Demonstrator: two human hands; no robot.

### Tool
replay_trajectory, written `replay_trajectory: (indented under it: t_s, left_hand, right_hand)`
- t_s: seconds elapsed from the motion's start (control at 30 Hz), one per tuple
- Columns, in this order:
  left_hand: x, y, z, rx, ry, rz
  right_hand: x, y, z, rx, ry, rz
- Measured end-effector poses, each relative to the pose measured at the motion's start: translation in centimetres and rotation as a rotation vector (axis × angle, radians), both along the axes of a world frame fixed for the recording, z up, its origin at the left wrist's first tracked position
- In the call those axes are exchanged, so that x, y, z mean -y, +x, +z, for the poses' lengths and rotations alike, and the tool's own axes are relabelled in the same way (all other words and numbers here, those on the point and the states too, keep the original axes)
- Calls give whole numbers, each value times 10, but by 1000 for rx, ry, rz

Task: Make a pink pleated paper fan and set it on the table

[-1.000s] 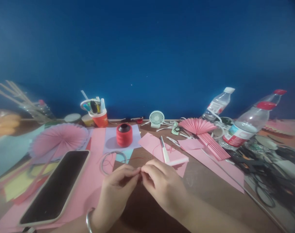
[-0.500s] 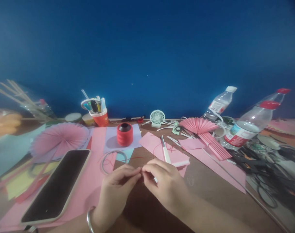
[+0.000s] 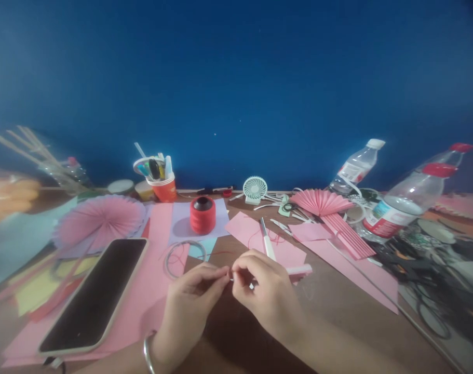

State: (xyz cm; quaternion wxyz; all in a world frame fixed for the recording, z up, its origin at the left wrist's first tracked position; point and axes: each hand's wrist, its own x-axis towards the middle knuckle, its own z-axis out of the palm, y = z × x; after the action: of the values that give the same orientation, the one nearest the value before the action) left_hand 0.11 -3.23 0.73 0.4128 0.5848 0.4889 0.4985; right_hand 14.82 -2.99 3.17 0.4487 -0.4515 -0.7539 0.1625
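Observation:
My left hand (image 3: 191, 298) is closed in a pinch, thumb against forefinger, above the brown tabletop. Close beside it, my right hand (image 3: 265, 291) pinches too, its fingertips nearly meeting the left ones. Between them shows a tiny pale bit, too small to name; another white speck peeks out under the right fingers. Red thread (image 3: 220, 253) lies just beyond the hands, near a grey ring (image 3: 168, 259). A spool of red thread (image 3: 202, 217) stands on lilac paper. Behind my right hand, a white-handled knife-like tool (image 3: 268, 241) rests on pink paper (image 3: 240, 228).
At left lie a phone (image 3: 94, 296) and a pleated pink paper fan (image 3: 104, 221). A cup of pens (image 3: 164, 188) and a small fan (image 3: 255, 189) stand at the back. On the right are a folded pink fan (image 3: 320, 201), plastic bottles (image 3: 411, 195) and a long cable (image 3: 411, 322).
My right fingertips have drawn slightly apart from the left ones and curled in more, and a pale bit now shows between them. The whole view has shifted a little.

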Motion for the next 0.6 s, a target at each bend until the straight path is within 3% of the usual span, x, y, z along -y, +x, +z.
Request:
replay_trajectory:
  t_s: [0.17, 0.3, 0.4, 0.6]
  left_hand:
    - [-6, 0, -2, 249, -193, -9]
    - [-17, 0, -6, 515, -265, 66]
    - [-23, -2, -8, 626, -274, 109]
    - [-25, -4, -11, 696, -247, 142]
  right_hand:
    - [-4, 4, 5, -299, -308, -12]
    - [-21, 18, 5, -876, -495, -11]
    - [-37, 37, 9, -1247, -525, -51]
    - [-58, 89, 37, -1518, -420, -193]
